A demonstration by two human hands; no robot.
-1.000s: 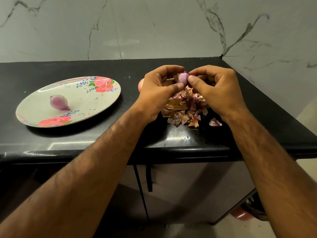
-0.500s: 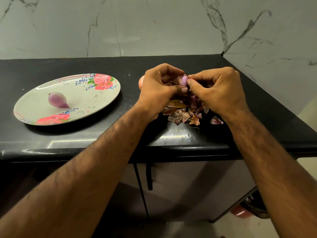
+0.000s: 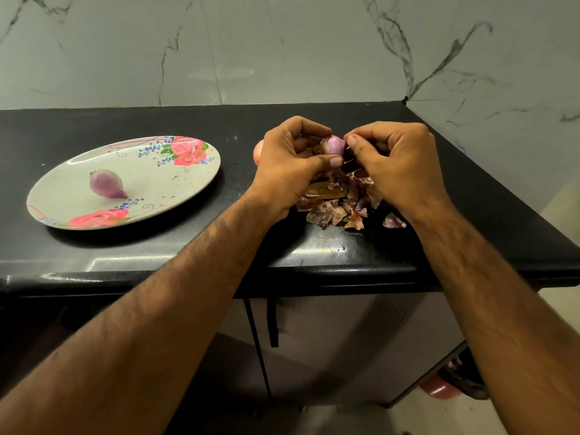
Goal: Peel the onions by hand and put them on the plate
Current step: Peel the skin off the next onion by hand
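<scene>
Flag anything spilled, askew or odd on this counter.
Only the peels: a loose heap on the counter under the left hand and right hand, one scrap apart to its right. That fits peeling the held onion. The plate sits flat with one peeled onion on it. Nothing looks damaged.

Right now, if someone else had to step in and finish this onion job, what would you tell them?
Left hand: grips the partly peeled onion above the counter.
Right hand: pinches at that onion's right side, where brown skin clings.
Done: one peeled onion lies on the floral plate, off to the left.
Peelings are piled on the counter beneath the hands.
Left to do: strip the rest of the skin and put this onion on the plate. A round orange-pink thing peeks out behind the left hand. It may be another onion, but I cannot tell.
</scene>
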